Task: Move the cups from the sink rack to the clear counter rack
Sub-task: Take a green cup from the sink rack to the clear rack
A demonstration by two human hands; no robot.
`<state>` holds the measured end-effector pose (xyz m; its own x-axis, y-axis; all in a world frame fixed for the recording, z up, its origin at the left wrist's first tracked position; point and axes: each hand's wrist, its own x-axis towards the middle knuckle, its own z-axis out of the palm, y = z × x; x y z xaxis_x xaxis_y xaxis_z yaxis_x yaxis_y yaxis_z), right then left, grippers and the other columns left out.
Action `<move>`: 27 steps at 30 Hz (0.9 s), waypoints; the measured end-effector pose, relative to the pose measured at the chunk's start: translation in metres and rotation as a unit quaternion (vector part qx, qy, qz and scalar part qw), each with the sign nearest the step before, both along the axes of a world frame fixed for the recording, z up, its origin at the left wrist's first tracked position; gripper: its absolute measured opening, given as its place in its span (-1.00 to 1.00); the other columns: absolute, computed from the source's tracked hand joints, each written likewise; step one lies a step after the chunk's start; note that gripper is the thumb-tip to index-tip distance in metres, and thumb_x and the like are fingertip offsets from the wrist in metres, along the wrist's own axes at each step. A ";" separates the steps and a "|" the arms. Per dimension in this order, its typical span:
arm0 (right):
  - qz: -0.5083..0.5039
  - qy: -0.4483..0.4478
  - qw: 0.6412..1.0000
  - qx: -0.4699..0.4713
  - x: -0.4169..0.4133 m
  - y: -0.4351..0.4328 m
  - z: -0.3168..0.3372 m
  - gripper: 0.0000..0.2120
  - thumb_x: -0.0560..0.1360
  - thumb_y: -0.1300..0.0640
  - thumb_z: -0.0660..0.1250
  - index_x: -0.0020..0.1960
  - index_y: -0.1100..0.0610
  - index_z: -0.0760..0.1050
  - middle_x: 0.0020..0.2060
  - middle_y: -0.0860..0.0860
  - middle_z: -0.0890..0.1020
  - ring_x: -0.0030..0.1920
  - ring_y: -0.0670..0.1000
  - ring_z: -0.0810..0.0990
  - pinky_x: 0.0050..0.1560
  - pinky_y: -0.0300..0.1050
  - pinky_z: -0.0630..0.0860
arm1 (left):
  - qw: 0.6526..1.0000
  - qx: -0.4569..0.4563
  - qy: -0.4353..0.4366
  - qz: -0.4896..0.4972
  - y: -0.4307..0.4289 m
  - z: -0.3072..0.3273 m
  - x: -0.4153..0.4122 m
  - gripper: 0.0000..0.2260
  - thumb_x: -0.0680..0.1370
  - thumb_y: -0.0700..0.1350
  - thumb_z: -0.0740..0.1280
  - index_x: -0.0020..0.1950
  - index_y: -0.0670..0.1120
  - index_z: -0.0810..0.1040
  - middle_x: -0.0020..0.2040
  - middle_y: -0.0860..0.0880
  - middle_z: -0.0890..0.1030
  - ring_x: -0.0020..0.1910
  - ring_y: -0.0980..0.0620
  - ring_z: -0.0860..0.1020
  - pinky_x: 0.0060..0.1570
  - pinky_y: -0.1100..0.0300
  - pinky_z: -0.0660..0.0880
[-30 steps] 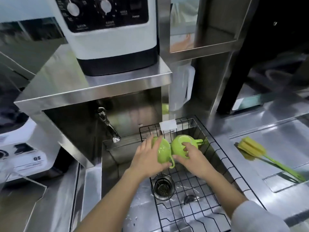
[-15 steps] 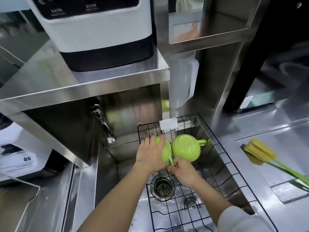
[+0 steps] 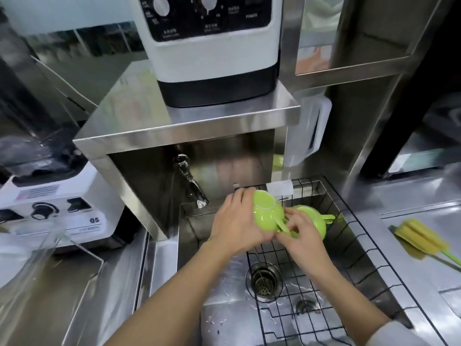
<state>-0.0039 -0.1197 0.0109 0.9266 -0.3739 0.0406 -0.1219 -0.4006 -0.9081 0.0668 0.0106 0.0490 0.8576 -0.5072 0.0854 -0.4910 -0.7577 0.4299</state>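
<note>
Two green cups are over the black wire sink rack (image 3: 359, 248) in the steel sink. My left hand (image 3: 237, 222) grips the left green cup (image 3: 267, 211), tilted with its base facing me and lifted off the wires. My right hand (image 3: 303, 234) has its fingers on that cup's handle and lies against the second green cup (image 3: 315, 219), which rests upside down in the rack with its handle pointing right. The clear counter rack (image 3: 47, 248) shows as a transparent edge at the far left.
A tap (image 3: 190, 182) juts from under the steel shelf (image 3: 187, 121), which carries a white appliance (image 3: 212, 46). A blender base (image 3: 57, 208) stands at the left. A yellow sponge brush (image 3: 421, 239) lies on the counter at the right. The drain (image 3: 264, 280) is below my hands.
My left hand has lifted the left cup up and toward the left, tilting its base toward me. My right hand moved up onto its handle. The right cup stayed put.
</note>
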 end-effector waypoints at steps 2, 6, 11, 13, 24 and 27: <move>0.010 -0.037 0.999 0.000 0.000 0.011 0.015 -0.62 0.28 0.41 0.38 -0.44 0.06 0.27 0.20 0.10 0.48 0.22 0.02 0.44 0.21 -0.17 0.26 | 1.000 -0.027 -0.001 0.011 0.014 0.018 -0.005 -0.19 0.19 0.20 0.46 0.35 -0.02 0.26 0.31 -0.02 0.41 0.28 -0.07 0.36 0.26 0.09 0.33; 0.044 -0.103 0.994 -0.005 -0.009 0.060 0.061 -0.68 0.27 0.33 0.39 -0.42 0.05 0.29 0.17 0.00 0.46 0.17 -0.05 0.43 0.11 -0.38 0.26 | 0.995 -0.091 -0.018 0.032 0.067 0.060 -0.019 -0.29 0.17 0.19 0.50 0.24 0.04 0.35 0.19 0.05 0.47 0.22 0.01 0.41 0.20 0.12 0.37; 0.097 -0.174 0.980 0.030 -0.024 0.139 0.102 -0.84 0.17 -0.03 0.26 -0.35 0.03 0.36 0.18 -0.20 0.41 0.16 -0.40 0.35 0.06 -0.62 0.20 | 0.989 -0.126 -0.049 0.058 0.148 0.104 -0.042 -0.18 0.16 0.19 0.55 0.32 0.01 0.30 0.28 0.08 0.42 0.27 0.10 0.35 0.20 0.30 0.24; 0.124 -0.200 0.972 0.024 -0.026 0.168 0.114 -0.84 0.20 -0.05 0.26 -0.32 0.01 0.38 0.18 -0.18 0.42 0.16 -0.39 0.35 0.08 -0.60 0.21 | 0.986 -0.142 -0.058 0.070 0.183 0.118 -0.051 -0.16 0.15 0.19 0.56 0.32 0.01 0.30 0.26 0.09 0.42 0.25 0.14 0.35 0.14 0.36 0.22; 0.232 -0.183 0.949 0.110 -0.031 0.311 0.142 -0.62 0.24 -0.12 0.41 0.01 -0.14 0.38 0.07 -0.25 0.48 0.06 -0.25 0.48 0.06 -0.39 0.42 | 0.967 -0.214 -0.048 0.128 0.348 0.137 -0.083 -0.21 0.08 0.20 0.56 0.25 0.16 0.35 0.14 0.14 0.49 0.12 0.22 0.47 0.14 0.29 0.41; 0.264 -0.155 0.944 0.125 -0.030 0.339 0.143 -0.65 0.35 0.06 0.47 0.00 -0.17 0.38 0.05 -0.17 0.53 0.00 -0.35 0.49 -0.02 -0.51 0.41 | 0.967 -0.212 -0.032 0.139 0.386 0.132 -0.090 -0.22 0.08 0.05 0.63 0.21 0.16 0.33 0.09 0.20 0.47 0.07 0.37 0.44 0.04 0.45 0.35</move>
<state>-0.0341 0.2190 0.1534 0.9447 0.1029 0.3114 0.3213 -0.1001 -0.9417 -0.0234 0.3962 0.1806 0.9422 -0.1650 0.2915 -0.3284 -0.6268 0.7066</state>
